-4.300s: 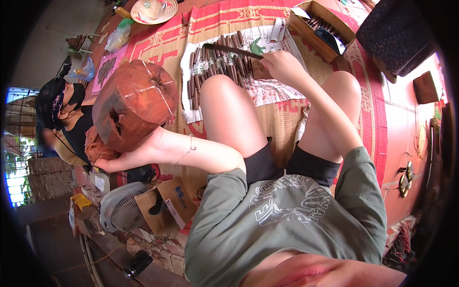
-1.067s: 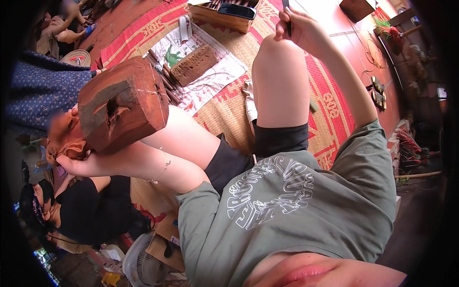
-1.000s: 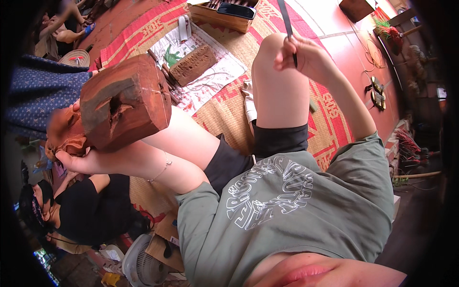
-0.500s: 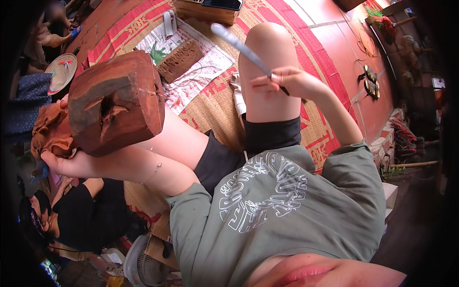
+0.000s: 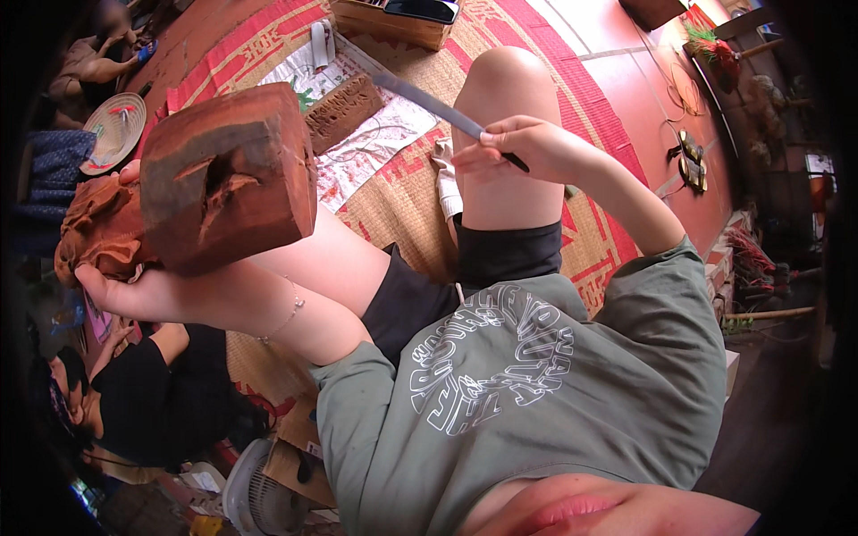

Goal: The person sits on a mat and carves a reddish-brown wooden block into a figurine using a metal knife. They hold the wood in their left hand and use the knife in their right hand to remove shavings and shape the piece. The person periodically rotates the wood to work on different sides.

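Note:
A big reddish-brown wooden block [image 5: 268, 170] with a carved, figure-like end [image 5: 103, 223] is held up on the left. Its broad face shows a dark patch and a jagged hollow. My left hand [image 5: 100, 284] grips it by the carved end, the thumb below and other fingers partly hidden behind the wood. Over my right knee, my right hand [image 5: 541, 147] pinches a long flat grey metal blade [image 5: 427, 100] by its dark end. The blade points up and left, apart from the block; what kind of tool it is I cannot tell.
On the patterned mat [image 5: 398, 210] lie a stained white cloth [image 5: 380, 134] and a carved brown slab [image 5: 341, 114]. A wooden box [image 5: 402, 31] with a phone stands beyond. Lower left, another person [image 5: 170, 384] sits near a fan [image 5: 264, 496]. Sandals [image 5: 690, 161] lie right.
The wooden block has shifted slightly right and tilted a little in my left hand. The blade's tip has dropped lower and moved left, its handle end turning with my right hand.

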Tool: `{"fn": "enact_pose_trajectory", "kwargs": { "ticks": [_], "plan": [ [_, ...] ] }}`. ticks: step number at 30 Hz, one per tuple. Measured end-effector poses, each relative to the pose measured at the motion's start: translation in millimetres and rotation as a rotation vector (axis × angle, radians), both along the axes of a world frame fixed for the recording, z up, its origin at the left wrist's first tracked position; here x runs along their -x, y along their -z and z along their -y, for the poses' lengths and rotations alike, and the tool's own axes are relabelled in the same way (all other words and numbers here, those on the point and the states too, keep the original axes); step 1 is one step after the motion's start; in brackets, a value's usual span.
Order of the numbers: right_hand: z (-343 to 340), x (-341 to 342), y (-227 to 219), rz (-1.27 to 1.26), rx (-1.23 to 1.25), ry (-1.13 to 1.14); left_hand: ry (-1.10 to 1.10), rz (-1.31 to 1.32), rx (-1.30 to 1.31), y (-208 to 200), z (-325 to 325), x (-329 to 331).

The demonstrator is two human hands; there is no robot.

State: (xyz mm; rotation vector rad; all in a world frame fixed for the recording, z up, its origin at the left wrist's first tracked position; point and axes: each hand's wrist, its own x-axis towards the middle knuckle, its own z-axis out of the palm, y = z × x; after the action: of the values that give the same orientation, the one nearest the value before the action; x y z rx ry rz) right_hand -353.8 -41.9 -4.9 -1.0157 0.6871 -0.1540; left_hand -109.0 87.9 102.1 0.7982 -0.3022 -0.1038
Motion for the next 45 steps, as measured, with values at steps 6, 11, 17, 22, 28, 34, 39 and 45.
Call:
{"fn": "enact_pose_trajectory", "kwargs": {
  "ticks": [6,11,17,22,28,34,39,45],
  "plan": [
    [32,-6,-5,-0.007,-0.051,0.219,0.009,-0.014,-0.022,5,2,-9],
    [97,10,-19,-0.027,0.581,0.570,0.095,-0.061,-0.018,9,9,-19],
    [102,59,-56,0.470,0.661,0.656,0.148,-0.034,0.015,20,0,-43],
    [74,123,-49,0.803,0.362,0.894,0.297,-0.166,0.051,29,9,-50],
    [38,147,-13,0.757,0.279,1.193,0.385,-0.185,-0.023,65,36,-78],
    [12,105,18,0.658,0.562,1.048,0.432,-0.350,-0.188,122,65,-90],
    [-22,49,41,0.549,0.583,0.705,0.546,-0.359,-0.180,137,75,-83],
    [33,-15,37,0.412,0.633,0.417,0.680,-0.287,-0.219,130,72,-59]
  ]
}}
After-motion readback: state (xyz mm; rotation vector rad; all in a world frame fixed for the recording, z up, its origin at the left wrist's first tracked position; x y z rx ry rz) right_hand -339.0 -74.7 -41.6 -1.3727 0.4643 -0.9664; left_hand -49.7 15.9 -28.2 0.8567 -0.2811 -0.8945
